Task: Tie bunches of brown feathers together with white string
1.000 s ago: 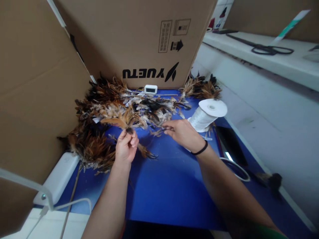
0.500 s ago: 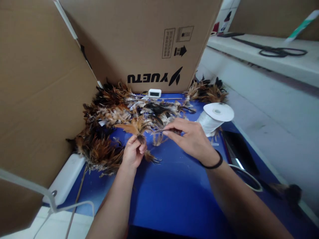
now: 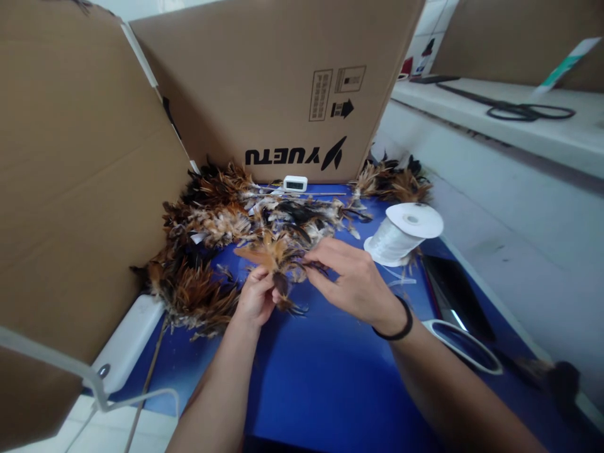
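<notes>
My left hand [image 3: 257, 299] is closed around the base of a small bunch of brown feathers [image 3: 267, 255], whose orange-brown vanes fan out above the thumb. Just to its right, my right hand [image 3: 353, 283] pinches a thin dark feather [image 3: 317, 267] between thumb and forefinger, close beside the bunch. The fingertips are partly blurred. Behind both hands lies a loose spread of black, white and brown feathers [image 3: 302, 214]. A thick heap of brown feathers [image 3: 198, 292] sits left of my left hand.
A white spool of ribbon [image 3: 399, 236] stands right of my right hand, near a dark phone [image 3: 457, 299] and a white ring [image 3: 472, 346]. A small digital clock [image 3: 296, 184] is before the cardboard box [image 3: 283, 82]. Scissors [image 3: 523, 111] lie on the ledge.
My right hand has brought the thin feather down and closer to the bunch in my left hand. The view has tilted slightly upward. My left hand keeps its hold.
</notes>
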`<action>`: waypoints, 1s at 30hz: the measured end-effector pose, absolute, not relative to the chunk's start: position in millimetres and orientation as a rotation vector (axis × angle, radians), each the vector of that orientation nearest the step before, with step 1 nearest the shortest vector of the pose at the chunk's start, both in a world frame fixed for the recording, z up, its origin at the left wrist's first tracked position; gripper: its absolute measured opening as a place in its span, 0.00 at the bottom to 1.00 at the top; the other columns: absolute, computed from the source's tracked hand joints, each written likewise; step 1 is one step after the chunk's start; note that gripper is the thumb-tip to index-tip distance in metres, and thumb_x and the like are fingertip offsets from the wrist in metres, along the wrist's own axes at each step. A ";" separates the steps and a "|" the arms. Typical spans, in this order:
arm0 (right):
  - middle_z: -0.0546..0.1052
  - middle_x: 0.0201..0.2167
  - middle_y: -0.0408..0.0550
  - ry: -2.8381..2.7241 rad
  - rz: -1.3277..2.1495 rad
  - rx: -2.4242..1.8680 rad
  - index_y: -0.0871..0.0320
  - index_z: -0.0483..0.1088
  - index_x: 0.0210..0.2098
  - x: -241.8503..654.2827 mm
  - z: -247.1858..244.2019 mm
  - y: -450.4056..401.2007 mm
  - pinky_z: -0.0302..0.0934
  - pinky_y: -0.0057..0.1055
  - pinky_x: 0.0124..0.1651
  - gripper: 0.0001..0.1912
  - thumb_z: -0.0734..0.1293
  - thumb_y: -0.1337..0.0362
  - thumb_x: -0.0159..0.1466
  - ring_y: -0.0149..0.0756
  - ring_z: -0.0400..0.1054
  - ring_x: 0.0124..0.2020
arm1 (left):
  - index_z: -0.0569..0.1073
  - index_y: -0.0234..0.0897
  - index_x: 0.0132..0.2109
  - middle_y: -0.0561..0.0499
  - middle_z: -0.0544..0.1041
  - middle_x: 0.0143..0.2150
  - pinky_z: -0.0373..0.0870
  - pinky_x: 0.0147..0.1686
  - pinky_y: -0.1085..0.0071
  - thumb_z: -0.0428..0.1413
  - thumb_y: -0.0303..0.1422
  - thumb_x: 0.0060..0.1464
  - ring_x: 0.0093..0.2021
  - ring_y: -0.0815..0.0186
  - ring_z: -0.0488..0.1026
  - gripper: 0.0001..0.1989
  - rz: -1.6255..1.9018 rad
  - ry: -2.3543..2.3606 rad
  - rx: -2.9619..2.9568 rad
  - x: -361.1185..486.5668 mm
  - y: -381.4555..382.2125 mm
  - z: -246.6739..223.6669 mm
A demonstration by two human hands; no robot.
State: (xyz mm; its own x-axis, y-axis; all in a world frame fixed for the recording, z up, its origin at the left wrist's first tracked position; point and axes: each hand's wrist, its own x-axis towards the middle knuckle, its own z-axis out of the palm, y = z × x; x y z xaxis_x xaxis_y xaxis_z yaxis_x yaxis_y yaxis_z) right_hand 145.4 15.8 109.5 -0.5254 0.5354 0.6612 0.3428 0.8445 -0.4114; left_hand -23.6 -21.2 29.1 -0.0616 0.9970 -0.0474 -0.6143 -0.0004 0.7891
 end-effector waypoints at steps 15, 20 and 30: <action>0.75 0.26 0.44 -1.871 0.790 -0.850 0.59 0.68 0.22 148.7 110.9 17.7 0.64 0.26 0.30 0.05 0.67 0.72 0.51 0.31 0.70 0.28 | 0.67 0.34 0.25 0.57 0.66 0.16 0.54 0.17 0.79 0.61 0.33 0.43 0.15 0.77 0.58 0.11 1.598 0.924 0.679 -24.0 -18.4 27.9; 0.77 0.28 0.43 -1.970 0.788 -0.743 0.57 0.74 0.31 149.1 116.3 14.0 0.65 0.26 0.33 0.07 0.66 0.73 0.54 0.30 0.71 0.30 | 0.70 0.33 0.27 0.56 0.67 0.19 0.55 0.17 0.78 0.61 0.34 0.45 0.16 0.76 0.61 0.09 1.619 1.123 0.742 -21.1 -18.2 30.0; 0.77 0.34 0.46 -2.006 0.485 -0.706 0.56 0.76 0.37 135.3 105.0 4.5 0.66 0.30 0.42 0.10 0.63 0.71 0.61 0.32 0.72 0.36 | 0.73 0.34 0.28 0.56 0.67 0.18 0.58 0.20 0.75 0.57 0.39 0.50 0.18 0.73 0.61 0.11 1.619 1.484 1.085 -19.2 -19.0 22.2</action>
